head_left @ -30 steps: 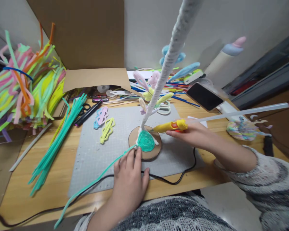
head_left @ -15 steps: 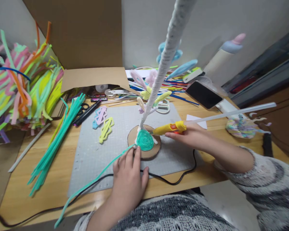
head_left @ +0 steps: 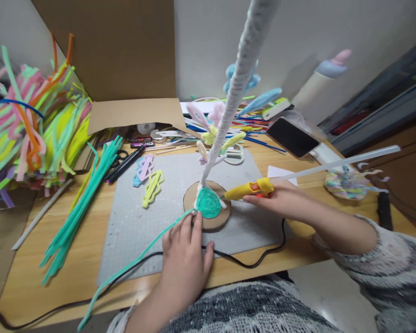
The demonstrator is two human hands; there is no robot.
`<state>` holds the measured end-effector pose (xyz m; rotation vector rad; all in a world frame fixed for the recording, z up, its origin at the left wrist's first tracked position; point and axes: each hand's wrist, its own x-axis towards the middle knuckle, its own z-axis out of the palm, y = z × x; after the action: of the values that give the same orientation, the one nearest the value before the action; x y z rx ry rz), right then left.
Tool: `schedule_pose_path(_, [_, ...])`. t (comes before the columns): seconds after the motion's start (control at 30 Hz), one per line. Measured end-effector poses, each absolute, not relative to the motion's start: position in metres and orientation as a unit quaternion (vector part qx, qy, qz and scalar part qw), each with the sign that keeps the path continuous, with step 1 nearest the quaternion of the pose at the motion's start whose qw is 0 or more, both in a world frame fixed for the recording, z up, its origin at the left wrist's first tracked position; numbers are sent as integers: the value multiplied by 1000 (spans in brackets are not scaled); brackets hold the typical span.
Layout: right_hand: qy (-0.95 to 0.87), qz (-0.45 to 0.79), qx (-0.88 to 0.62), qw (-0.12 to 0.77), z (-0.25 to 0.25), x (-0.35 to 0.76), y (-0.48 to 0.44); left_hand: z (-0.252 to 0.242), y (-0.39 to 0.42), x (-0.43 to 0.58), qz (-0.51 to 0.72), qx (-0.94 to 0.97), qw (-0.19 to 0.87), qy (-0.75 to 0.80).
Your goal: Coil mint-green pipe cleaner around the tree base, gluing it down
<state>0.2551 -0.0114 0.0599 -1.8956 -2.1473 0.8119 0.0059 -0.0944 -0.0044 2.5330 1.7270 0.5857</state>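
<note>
A round cardboard disc [head_left: 219, 221] lies on a grey cutting mat [head_left: 149, 222]. On it sits a coil of teal pipe cleaner [head_left: 208, 203], and a tall white wrapped stem [head_left: 235, 92] rises from the disc toward the camera. My left hand [head_left: 185, 263] rests flat on the mat, fingers pressing the disc's near edge and the trailing teal pipe cleaner [head_left: 138, 261]. My right hand [head_left: 280, 199] grips a yellow glue gun [head_left: 251, 188] with a long clear glue stick [head_left: 336, 164] behind it. The gun's nozzle touches the right side of the teal coil.
A bundle of teal pipe cleaners [head_left: 83, 203] lies left of the mat; a mixed-colour heap [head_left: 34, 129] is at far left. Pipe-cleaner shapes [head_left: 149, 178], a phone [head_left: 293, 137], a cardboard box [head_left: 135, 113] and the gun's black cord [head_left: 256, 259] surround the work.
The glue gun has shifted slightly right and down, its nozzle moving along the right edge of the teal coil. My left hand stays put.
</note>
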Motion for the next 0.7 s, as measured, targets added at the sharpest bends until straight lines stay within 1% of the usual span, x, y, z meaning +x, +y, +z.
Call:
schedule_pose_path(0.13, [-718,267,-631,121,58,255,-10,-5,-95,6,186,811,9,555])
schedule_pose_path(0.2, [-715,264,-636,126,57,253,-9,-4,-94,6,185,811,10,554])
schedule_pose_path(0.5, [-711,279,-639,90,59,247,-9,-3,-94,7,188,810,13,555])
schedule_pose_path(0.7, [-709,286,-639,81,61,250,-13,-4,-93,6,184,810,20,557])
